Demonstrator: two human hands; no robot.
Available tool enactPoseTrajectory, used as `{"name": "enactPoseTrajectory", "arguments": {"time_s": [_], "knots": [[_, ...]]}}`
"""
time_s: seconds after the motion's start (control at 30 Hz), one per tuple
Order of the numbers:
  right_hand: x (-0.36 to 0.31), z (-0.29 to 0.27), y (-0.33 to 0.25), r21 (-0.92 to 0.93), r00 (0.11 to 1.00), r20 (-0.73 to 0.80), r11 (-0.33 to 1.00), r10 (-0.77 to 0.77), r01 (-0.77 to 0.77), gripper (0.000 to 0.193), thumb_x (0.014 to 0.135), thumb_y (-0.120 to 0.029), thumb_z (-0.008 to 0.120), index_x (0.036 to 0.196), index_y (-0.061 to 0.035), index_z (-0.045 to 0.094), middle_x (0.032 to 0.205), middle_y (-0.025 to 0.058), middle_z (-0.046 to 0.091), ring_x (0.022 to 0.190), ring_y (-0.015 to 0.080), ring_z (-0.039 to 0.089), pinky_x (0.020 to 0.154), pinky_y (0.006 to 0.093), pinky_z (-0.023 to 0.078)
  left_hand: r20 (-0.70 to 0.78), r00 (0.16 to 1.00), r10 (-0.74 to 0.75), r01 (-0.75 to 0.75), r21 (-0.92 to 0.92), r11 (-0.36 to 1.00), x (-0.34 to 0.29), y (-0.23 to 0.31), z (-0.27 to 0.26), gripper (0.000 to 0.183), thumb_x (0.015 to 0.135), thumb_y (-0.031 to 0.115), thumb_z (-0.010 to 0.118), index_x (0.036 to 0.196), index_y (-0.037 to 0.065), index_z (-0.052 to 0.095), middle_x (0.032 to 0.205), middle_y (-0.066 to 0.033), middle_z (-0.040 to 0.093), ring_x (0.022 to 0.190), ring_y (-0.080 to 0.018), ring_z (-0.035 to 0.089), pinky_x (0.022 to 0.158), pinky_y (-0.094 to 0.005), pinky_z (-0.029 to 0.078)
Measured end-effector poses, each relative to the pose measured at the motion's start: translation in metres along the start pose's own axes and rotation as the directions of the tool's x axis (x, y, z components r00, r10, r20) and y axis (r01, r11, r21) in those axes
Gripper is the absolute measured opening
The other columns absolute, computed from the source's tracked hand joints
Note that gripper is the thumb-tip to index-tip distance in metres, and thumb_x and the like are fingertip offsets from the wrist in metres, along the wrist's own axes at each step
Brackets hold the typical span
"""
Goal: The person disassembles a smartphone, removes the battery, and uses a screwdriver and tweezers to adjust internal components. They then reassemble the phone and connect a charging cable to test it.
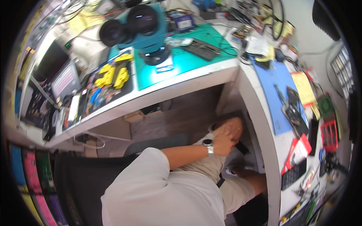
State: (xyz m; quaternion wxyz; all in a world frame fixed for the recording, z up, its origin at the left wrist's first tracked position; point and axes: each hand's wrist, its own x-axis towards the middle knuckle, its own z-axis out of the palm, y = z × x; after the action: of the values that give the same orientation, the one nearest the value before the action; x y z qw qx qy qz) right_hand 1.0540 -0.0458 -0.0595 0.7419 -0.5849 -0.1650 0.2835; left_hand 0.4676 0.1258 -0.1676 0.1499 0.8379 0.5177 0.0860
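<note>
My left hand (224, 141), with a silver-banded watch (207, 147) on its wrist, lies on my bare knee (234, 127) below the desk edge. Its fingers look stretched out over the knee, slightly blurred, and I see nothing held in them. Just beside the hand shows a small black object (242, 147); I cannot tell its kind or whether the hand touches it. My right hand is out of the picture.
A teal microscope (152, 32) stands over a lit green mat (181, 69) on the white desk. Left of it are yellow clamp-like tools (112, 75) and a laptop (64, 81). On the right desk arm lie a blue mat (272, 86) and a black keypad-like device (294, 174).
</note>
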Motion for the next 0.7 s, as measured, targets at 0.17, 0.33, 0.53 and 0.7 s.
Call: {"name": "enactPoseTrajectory", "arguments": {"time_s": [0.17,0.33,0.53,0.7], "knots": [[-0.114,-0.1,-0.078,0.33,0.992,-0.104,0.938,-0.075,0.105,0.04,0.106,-0.033,0.061,0.127,0.0003,0.068,0.124,0.0336,0.07,0.102,0.0332,0.071,0.075,0.0388,0.052,-0.226,0.973,-0.042,0.048,0.023,0.999,-0.009,-0.014,0.016,0.043,0.096,0.037,0.066,0.129,0.012,0.079,0.176,-0.022,0.029,0.162,-0.0515,0.021,0.128,-0.0685,0.022],[-0.202,-0.046,-0.054,0.462,0.961,-0.276,0.878,0.012,0.122,0.037,0.103,-0.033,0.063,0.118,0.0002,0.072,0.133,0.0303,0.07,0.12,0.0373,0.072,0.075,0.0375,0.05,-0.055,0.998,0.01,-0.005,0.092,0.996,-0.003,-0.008,0.004,0.038,0.098,0.034,0.067,0.131,0.017,0.077,0.179,-0.0204,0.024,0.161,-0.056,0.017,0.128,-0.0695,0.023],[-0.261,-0.098,-0.013,0.423,0.969,-0.247,0.9,0.0,0.108,0.041,0.093,-0.023,0.071,0.126,0.0009,0.069,0.137,0.0341,0.066,0.121,0.0403,0.07,0.071,0.0332,0.047,-0.013,0.989,0.147,-0.144,0.15,0.978,0.015,-0.01,0.015,0.039,0.098,0.032,0.065,0.133,0.017,0.075,0.179,-0.0182,0.024,0.157,-0.0611,0.023,0.124,-0.0694,0.03],[-0.281,-0.122,0.017,0.379,0.954,-0.243,0.923,0.174,-0.072,0.077,0.079,-0.006,0.078,0.152,-0.0053,0.052,0.138,0.0358,0.063,0.111,0.035,0.071,0.072,0.0321,0.048,0.008,0.991,0.131,-0.131,0.169,0.977,0.017,-0.01,0.014,0.044,0.098,0.03,0.064,0.14,0.018,0.072,0.179,-0.0169,0.026,0.155,-0.0628,0.026,0.125,-0.0666,0.032]]}}
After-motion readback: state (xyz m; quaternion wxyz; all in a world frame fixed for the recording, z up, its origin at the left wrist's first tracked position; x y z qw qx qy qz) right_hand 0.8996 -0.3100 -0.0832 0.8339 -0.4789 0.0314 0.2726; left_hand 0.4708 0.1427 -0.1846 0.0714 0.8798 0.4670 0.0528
